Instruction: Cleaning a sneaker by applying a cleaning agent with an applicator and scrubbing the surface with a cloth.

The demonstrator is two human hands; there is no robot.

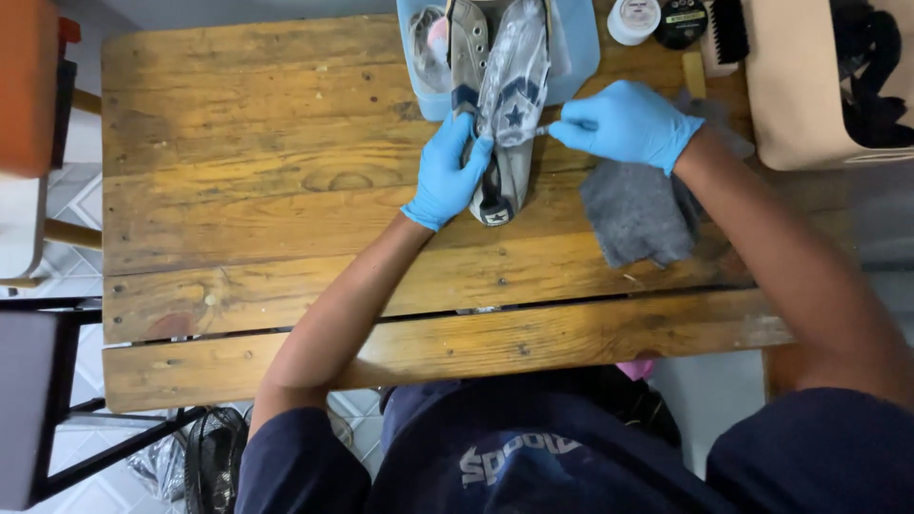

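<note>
My left hand [446, 176] is clenched around the heel of a grey sneaker [503, 114] lying on the wooden counter [238, 190], toe resting on a pale blue tray [576, 43]. My right hand [624, 122] pinches something small and thin at the shoe's side; fingers closed on it, object too small to identify. Grey cloth [636, 214] just beside. Risk, I judge: the shoe twisting under the one-handed hold, pulling that pinch loose.

A worn wooden plank table [238, 190] fills the frame, a crumpled grey cloth [638, 214] lying on its right side. At the far edge sit a white round tub [634, 19], a black round tin [681, 21] and a black-bristled brush [728, 33], beside a beige box [790, 95].
</note>
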